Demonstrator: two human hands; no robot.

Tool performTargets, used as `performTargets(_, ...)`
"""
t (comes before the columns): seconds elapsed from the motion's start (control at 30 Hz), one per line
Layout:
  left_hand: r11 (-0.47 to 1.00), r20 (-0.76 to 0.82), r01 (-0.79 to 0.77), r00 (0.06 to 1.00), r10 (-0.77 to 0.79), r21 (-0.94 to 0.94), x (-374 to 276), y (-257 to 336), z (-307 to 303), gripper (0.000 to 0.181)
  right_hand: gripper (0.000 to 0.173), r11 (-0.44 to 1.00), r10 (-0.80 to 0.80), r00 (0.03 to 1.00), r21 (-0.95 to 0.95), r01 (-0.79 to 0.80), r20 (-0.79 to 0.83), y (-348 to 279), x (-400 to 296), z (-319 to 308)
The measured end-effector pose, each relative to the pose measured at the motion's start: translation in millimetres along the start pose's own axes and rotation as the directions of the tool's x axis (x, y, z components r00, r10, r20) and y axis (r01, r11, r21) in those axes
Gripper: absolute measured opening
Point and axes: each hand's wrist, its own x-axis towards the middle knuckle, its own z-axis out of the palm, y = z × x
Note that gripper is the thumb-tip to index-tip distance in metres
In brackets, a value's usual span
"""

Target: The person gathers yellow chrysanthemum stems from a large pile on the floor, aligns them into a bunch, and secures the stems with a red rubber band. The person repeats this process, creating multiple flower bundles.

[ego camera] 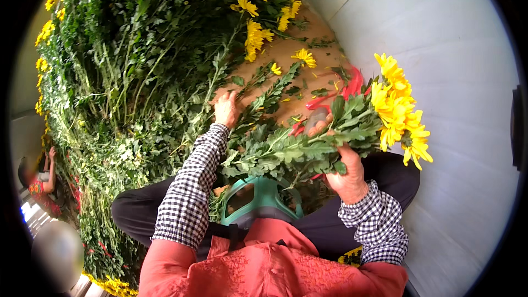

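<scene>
My right hand (348,173) is closed around a bunch of yellow chrysanthemums (394,107), held sideways above my lap. The blooms point right, and the leafy stems (284,146) run left across my front. Some fingers of this hand show beyond the leaves. Farther left, my left hand (227,109) reaches down among loose chrysanthemum stems at the edge of the big heap. Its fingertips are partly hidden, so whether it grips a stem is unclear. Near it lies a single cut stem with a yellow bloom (304,57). Red plastic strips (352,84) lie behind the bunch.
A large heap of leafy chrysanthemums (123,70) fills the left side. Brown floor (284,57) with fallen petals and leaves shows ahead. A pale wall (433,29) rises at right. A green plastic frame (260,198) stands between my legs. Another person (41,187) is at far left.
</scene>
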Motion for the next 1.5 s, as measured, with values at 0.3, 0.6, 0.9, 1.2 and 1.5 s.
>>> performTargets(0.3,0.995,0.042,0.038,0.999,-0.034,-0.097,0.9,-20.3,3.0,0.024,0.039,0.997,0.058,0.992,0.063,-0.051,-0.115,-2.5,7.8,-1.1)
performTargets(0.6,0.668,-0.404,-0.353,0.911,0.085,-0.656,-29.6,69.2,-165.1,0.021,0.033,0.999,-0.025,0.999,0.045,0.023,0.034,-0.9,26.6,-6.4)
performTargets(0.9,0.492,-0.435,-0.43,0.893,0.112,-0.757,-121.3,129.9,-201.4,0.015,0.034,0.997,-0.074,0.972,0.042,0.066,0.222,0.8,25.6,5.7)
performTargets(1.2,0.763,-0.55,-0.53,0.787,0.28,-0.369,-161.1,163.3,-200.9,0.017,0.038,0.998,-0.067,0.975,0.007,0.068,0.211,-7.2,14.3,-2.9)
performTargets(1.5,0.77,-0.414,-0.449,0.871,0.265,-0.452,-148.1,161.1,-192.7,0.015,0.043,0.988,-0.101,0.982,-0.103,0.119,0.159,-8.3,9.9,-10.4)
